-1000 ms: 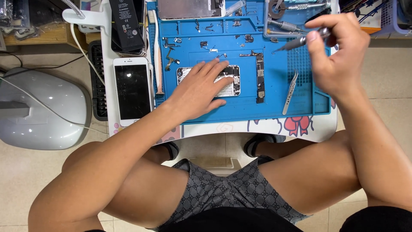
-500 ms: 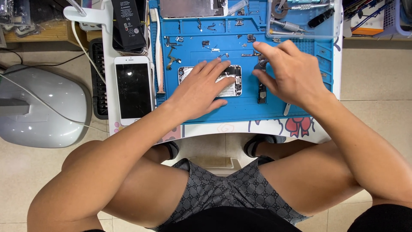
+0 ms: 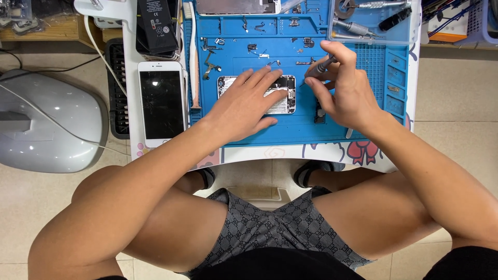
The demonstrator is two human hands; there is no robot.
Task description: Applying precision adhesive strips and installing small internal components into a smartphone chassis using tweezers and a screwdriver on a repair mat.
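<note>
Blue repair mat (image 3: 259,132) holds the opened phone (image 3: 282,94) mid-mat, long axis left-right, bare mat below it. Left hand (image 3: 249,106) rests flat on it, gripping nothing. Right hand (image 3: 347,93) pinches a screwdriver (image 3: 317,70), tip angled down-left by the phone's right edge.

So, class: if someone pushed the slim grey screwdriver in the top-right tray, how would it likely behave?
The grey screwdriver looks round and slender, so it would probably roll, though the tray rim should stop it. It looks like metal, so likely stiff and a little slippery.

Head camera looks straight down — close over the blue mat (image 3: 301,129).
</note>
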